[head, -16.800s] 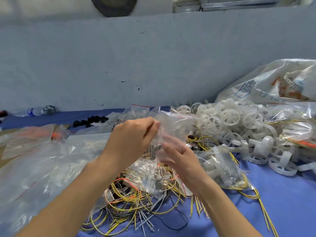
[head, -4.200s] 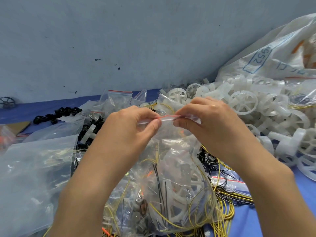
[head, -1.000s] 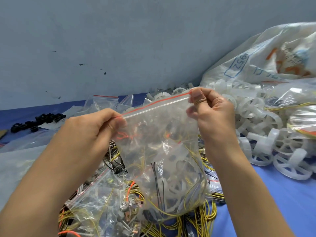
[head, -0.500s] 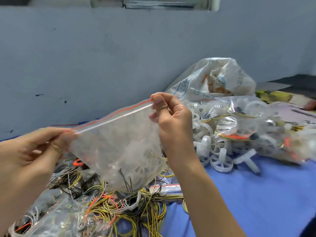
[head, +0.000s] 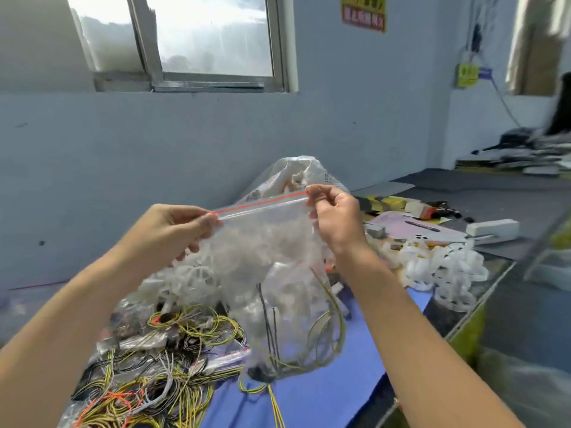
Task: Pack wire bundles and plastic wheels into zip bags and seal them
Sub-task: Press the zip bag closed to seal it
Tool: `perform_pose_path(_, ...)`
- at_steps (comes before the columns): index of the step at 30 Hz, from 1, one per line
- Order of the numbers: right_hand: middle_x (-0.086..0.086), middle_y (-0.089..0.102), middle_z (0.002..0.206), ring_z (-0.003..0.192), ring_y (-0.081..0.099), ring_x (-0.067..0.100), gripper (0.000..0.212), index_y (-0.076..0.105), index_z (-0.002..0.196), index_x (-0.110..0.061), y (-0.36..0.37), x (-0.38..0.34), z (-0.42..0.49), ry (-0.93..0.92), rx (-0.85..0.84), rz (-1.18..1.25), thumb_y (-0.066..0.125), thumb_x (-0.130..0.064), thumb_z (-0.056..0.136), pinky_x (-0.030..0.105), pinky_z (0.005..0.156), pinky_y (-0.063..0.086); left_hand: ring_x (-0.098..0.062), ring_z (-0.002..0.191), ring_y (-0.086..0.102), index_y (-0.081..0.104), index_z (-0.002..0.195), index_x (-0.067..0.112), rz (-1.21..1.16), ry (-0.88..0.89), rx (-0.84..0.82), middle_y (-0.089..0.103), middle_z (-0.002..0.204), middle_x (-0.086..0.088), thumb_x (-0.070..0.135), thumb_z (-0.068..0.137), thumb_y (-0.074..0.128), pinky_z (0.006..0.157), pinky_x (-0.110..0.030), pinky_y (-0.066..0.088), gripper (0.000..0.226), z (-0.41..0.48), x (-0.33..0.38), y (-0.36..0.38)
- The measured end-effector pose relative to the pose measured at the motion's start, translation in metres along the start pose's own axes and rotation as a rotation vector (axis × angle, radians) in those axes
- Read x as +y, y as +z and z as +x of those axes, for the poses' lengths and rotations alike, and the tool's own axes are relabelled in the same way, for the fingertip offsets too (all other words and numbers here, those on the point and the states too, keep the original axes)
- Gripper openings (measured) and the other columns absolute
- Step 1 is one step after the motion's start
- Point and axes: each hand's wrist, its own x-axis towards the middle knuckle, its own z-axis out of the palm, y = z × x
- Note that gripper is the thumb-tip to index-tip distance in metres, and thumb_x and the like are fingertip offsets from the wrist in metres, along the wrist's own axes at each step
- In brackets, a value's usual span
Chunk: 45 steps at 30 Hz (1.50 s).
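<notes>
A clear zip bag (head: 272,261) with a red strip along its top hangs in the air between my hands. Yellow and black wires and white plastic wheels show through its lower part. My left hand (head: 176,233) pinches the bag's top left corner. My right hand (head: 335,220) pinches the top right corner, a little higher, so the seal line slants upward to the right. Below the bag lies a heap of wire bundles (head: 160,366) in yellow, black, grey and orange on the blue table (head: 324,393).
Loose white plastic wheels (head: 441,273) are piled at the right, near the table's edge. A large white sack (head: 293,174) stands behind the bag against the grey wall. Papers, a pen and a white box (head: 491,228) lie further right. A window is above.
Both hands have lifted the bag higher and carried it to the right, still holding its top corners. The view has swung up and right, bringing the window and the far tabletop into sight.
</notes>
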Motion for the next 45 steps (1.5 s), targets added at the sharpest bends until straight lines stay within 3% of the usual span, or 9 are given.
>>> perform_pose_path(6,-0.002,0.06,0.08,0.061,0.048,0.003,0.025,0.068,0.102,-0.008,-0.056,-0.017,0.102,0.006,0.138,-0.151,0.044,-0.003,0.102,0.01,0.054,0.04,-0.012,0.046,0.057,0.066,0.096,-0.004,-0.162,-0.011,-0.072,0.058,0.085,-0.017,0.008,0.095,0.061,0.048,-0.017,0.053,0.013,0.126,0.07,0.07)
perform_pose_path(11,-0.003,0.07,0.086,0.057,0.058,0.008,0.036,0.056,0.082,-0.025,-0.086,-0.05,0.172,-0.08,0.213,-0.256,0.032,-0.005,0.101,0.012,0.045,0.04,-0.023,0.067,0.052,0.063,0.097,-0.006,-0.375,0.098,-0.014,0.055,0.089,-0.021,0.0,0.094,0.06,0.061,-0.019,0.056,0.008,0.195,0.111,0.107)
perform_pose_path(19,-0.011,0.069,0.075,0.07,0.061,-0.001,0.025,0.06,0.088,-0.028,-0.09,-0.031,0.205,-0.251,0.292,-0.444,0.041,-0.021,0.102,0.016,0.066,0.048,-0.015,0.053,0.056,0.069,0.093,-0.003,-0.352,0.186,0.024,0.061,0.076,-0.015,0.003,0.094,0.058,0.058,-0.021,0.055,0.013,0.232,0.095,0.12)
perform_pose_path(24,-0.001,0.065,0.08,0.074,0.06,0.019,0.026,0.06,0.082,-0.018,-0.065,0.013,0.237,-0.009,0.146,-0.453,0.047,-0.022,0.104,0.034,0.067,0.055,-0.01,0.043,0.052,0.071,0.081,0.001,-0.148,0.061,-0.031,0.061,0.059,-0.005,0.008,0.088,0.066,0.048,-0.019,0.05,0.011,0.282,0.05,0.121)
perform_pose_path(28,0.008,0.066,0.087,0.066,0.061,0.02,0.019,0.067,0.097,-0.008,-0.045,0.073,0.267,0.265,-0.023,-0.505,0.057,-0.024,0.1,0.027,0.061,0.053,-0.008,0.035,0.045,0.068,0.067,0.005,-0.038,-0.084,-0.118,0.054,0.044,0.002,0.022,0.083,0.078,0.04,-0.015,0.044,0.025,0.332,-0.024,0.134)
perform_pose_path(34,0.013,0.059,0.089,0.057,0.046,0.018,0.013,0.063,0.106,-0.003,0.005,0.173,0.312,0.371,-0.091,-0.734,0.061,-0.008,0.094,0.025,0.049,0.037,-0.013,0.032,0.048,0.065,0.075,0.002,0.18,-0.249,-0.09,0.059,0.059,-0.013,0.01,0.087,0.065,0.039,-0.019,0.041,0.014,0.392,-0.143,0.192)
perform_pose_path(37,0.023,0.061,0.113,0.083,0.06,0.03,0.022,0.061,0.115,-0.001,0.022,0.205,0.328,0.341,-0.033,-0.882,0.054,-0.003,0.094,0.031,0.067,0.047,-0.027,0.08,0.07,0.069,0.097,-0.006,0.304,-0.229,-0.035,0.071,0.096,-0.022,0.009,0.088,0.06,0.062,-0.033,0.051,0.019,0.405,-0.172,0.228)
perform_pose_path(41,0.01,0.061,0.127,0.115,0.057,0.034,0.029,0.063,0.116,-0.016,0.038,0.188,0.332,0.017,0.282,-1.094,0.044,-0.012,0.095,0.035,0.087,0.043,-0.036,0.117,0.058,0.063,0.116,-0.004,0.242,-0.231,-0.022,0.063,0.123,-0.023,0.017,0.093,0.06,0.091,-0.038,0.046,0.032,0.412,-0.18,0.255)
perform_pose_path(45,0.006,0.069,0.108,0.108,0.061,0.028,0.026,0.069,0.108,-0.018,0.064,0.16,0.304,-0.208,-0.218,-1.071,0.046,-0.02,0.097,0.03,0.082,0.044,-0.038,0.115,0.059,0.064,0.113,-0.004,0.332,-0.223,0.0,0.063,0.12,-0.024,0.009,0.091,0.057,0.087,-0.038,0.047,0.027,0.397,-0.179,0.25)
